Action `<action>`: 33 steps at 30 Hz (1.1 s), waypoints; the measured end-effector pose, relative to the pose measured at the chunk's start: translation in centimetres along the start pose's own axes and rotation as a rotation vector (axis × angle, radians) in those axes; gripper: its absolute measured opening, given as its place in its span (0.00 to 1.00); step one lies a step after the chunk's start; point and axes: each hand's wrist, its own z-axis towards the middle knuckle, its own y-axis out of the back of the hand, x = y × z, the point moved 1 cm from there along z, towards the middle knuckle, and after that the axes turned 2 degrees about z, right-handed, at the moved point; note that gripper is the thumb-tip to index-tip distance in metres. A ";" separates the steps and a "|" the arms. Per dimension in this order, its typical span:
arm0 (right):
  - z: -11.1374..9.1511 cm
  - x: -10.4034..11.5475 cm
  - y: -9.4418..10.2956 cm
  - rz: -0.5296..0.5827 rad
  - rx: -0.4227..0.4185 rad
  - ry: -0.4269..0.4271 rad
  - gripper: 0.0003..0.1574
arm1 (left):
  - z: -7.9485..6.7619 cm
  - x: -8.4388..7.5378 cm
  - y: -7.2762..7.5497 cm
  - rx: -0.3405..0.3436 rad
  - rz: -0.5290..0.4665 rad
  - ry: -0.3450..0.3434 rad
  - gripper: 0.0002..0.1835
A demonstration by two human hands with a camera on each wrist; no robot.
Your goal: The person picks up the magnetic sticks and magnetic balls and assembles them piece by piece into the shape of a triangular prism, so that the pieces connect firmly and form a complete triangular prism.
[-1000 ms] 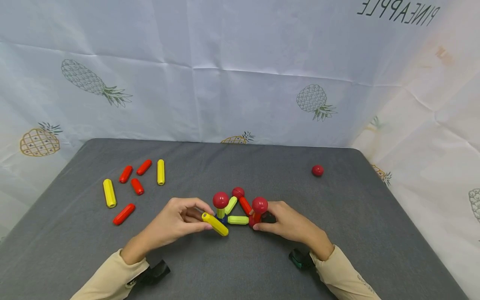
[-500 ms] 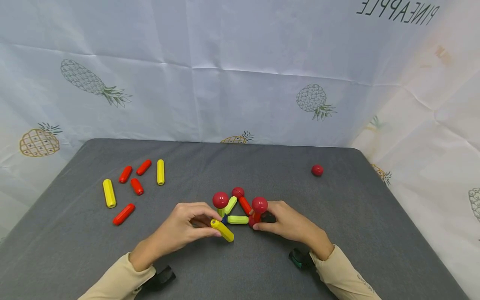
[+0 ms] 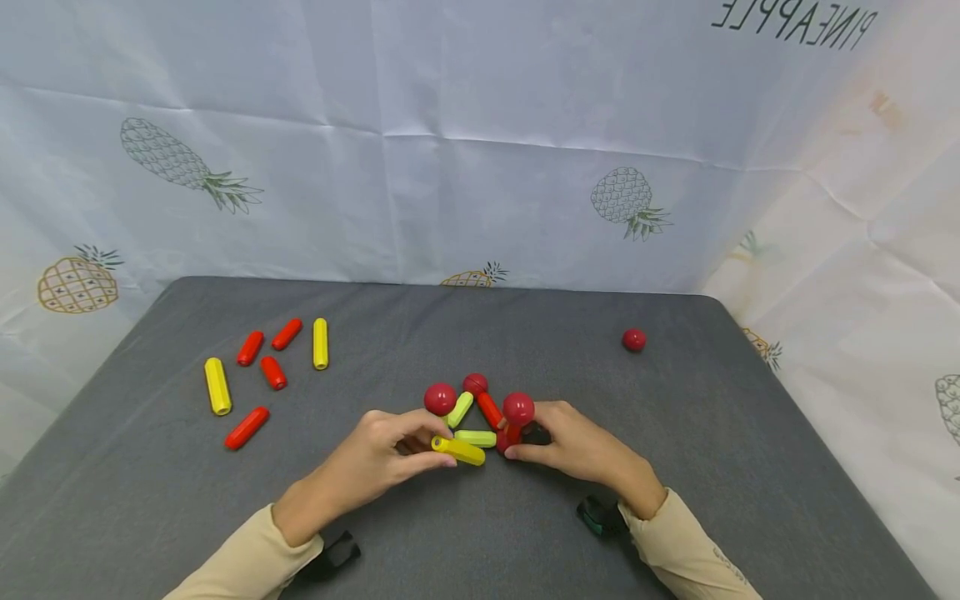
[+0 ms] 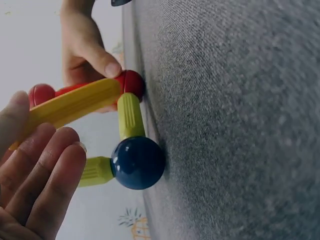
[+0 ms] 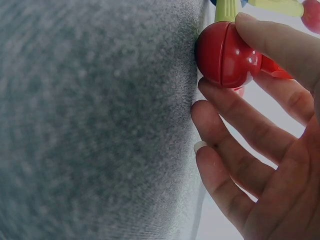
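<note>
My left hand [image 3: 393,450] pinches a yellow rod [image 3: 459,451] between thumb and fingers, its far end pointing right toward my right hand. Behind it stands a ball-and-rod frame with a triangular base of two light green rods [image 3: 476,438] and a red rod [image 3: 491,410]. One corner is a blue ball [image 4: 139,162], hidden in the head view. Two upright rods carry red balls, one left [image 3: 440,399] and one right [image 3: 518,408]. My right hand [image 3: 570,446] grips the frame's right corner, thumb and finger on the lower red ball [image 5: 225,55]. Whether the yellow rod touches that ball I cannot tell.
Several short red rods [image 3: 247,428] and two yellow rods [image 3: 217,386] lie on the grey table [image 3: 720,400] at the left. A loose red ball [image 3: 633,339] sits at the back right. A white pineapple-print cloth [image 3: 480,200] hangs behind the table.
The yellow rod has moved right with my left hand, across the front of the frame, and has turned closer to horizontal. My right hand and the frame have stayed in place.
</note>
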 end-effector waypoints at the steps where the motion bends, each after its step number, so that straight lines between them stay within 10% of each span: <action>1: 0.0 0.0 0.0 0.000 0.001 -0.004 0.14 | 0.0 -0.1 0.0 -0.003 0.003 0.004 0.17; 21: 0.2 -0.1 0.0 0.009 0.011 -0.010 0.14 | 0.5 0.5 -1.3 -0.014 0.138 -0.001 0.15; 33: 0.0 0.0 0.1 0.007 0.009 -0.018 0.13 | 0.6 0.6 -0.3 -0.124 0.370 -0.003 0.33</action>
